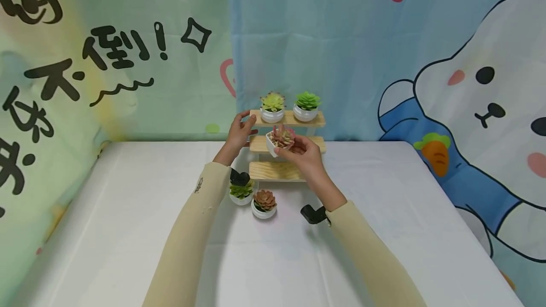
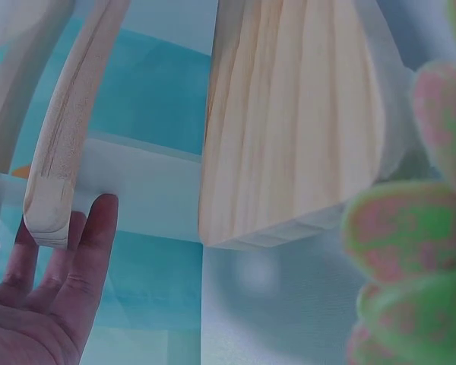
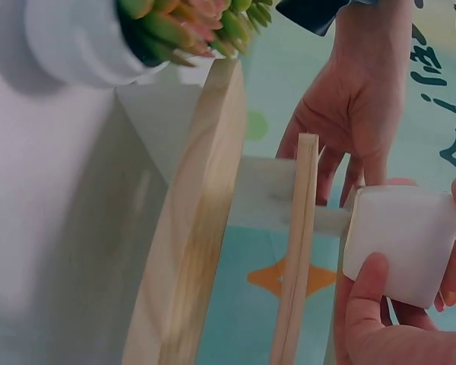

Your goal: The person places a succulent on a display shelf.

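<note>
My right hand [image 1: 312, 161] pinches a small potted succulent [image 1: 280, 139] with pinkish-red leaves and a squarish white pot. It holds the plant tilted in front of the middle board of a three-tier wooden stand [image 1: 273, 170]. In the right wrist view, thumb and fingers grip the sides of the white pot [image 3: 404, 239]. My left hand [image 1: 237, 135] is at the stand's left end, beside the top and middle boards. Its fingers [image 2: 91, 258] reach, fairly straight, past a board's end to the pale side support in the left wrist view.
On the top board stand a yellow-green succulent [image 1: 273, 103] and a bright green succulent [image 1: 307, 102]. A green succulent [image 1: 241, 192] and a reddish-brown succulent [image 1: 264, 203] stand on the white table [image 1: 273, 259] before the stand. Behind hangs a printed cloth [image 1: 332, 60].
</note>
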A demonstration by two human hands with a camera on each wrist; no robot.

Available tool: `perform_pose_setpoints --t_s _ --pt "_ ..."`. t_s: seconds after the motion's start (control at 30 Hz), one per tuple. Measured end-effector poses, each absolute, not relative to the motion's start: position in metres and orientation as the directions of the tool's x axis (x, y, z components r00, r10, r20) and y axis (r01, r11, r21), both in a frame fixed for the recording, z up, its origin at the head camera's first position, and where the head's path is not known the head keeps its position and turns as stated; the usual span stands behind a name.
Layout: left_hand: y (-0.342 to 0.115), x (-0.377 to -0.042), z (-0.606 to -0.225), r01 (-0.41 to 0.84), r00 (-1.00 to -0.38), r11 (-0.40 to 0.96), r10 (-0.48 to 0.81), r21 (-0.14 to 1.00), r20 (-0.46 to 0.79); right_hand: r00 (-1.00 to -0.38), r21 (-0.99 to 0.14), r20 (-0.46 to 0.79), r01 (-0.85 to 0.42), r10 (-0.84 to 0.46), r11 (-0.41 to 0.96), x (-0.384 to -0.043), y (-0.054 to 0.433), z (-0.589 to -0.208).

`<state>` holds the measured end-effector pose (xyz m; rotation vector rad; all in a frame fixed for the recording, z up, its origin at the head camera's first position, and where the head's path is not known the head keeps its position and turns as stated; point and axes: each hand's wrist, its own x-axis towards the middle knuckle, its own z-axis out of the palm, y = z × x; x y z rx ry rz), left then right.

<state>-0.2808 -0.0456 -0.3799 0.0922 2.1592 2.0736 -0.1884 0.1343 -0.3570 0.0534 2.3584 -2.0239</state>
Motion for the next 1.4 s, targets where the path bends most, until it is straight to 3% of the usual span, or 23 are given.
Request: perform_pose_setpoints --t_s 0.8,1.4 --pt "-0.048 -0.284 -0.381 -0.070 -0.985 0.046 0.152 0.996 -0.076 -0.990 -0.979 -0.130 0.138 0.061 0.152 -0.211 0.117 -0.362" --pt "-0.047 -0.284 -0.381 -0.065 -0.987 0.054 0.146 0.996 -0.072 -0.994 -0.979 -0.105 0.111 0.043 0.173 -0.215 0.119 -0.363"
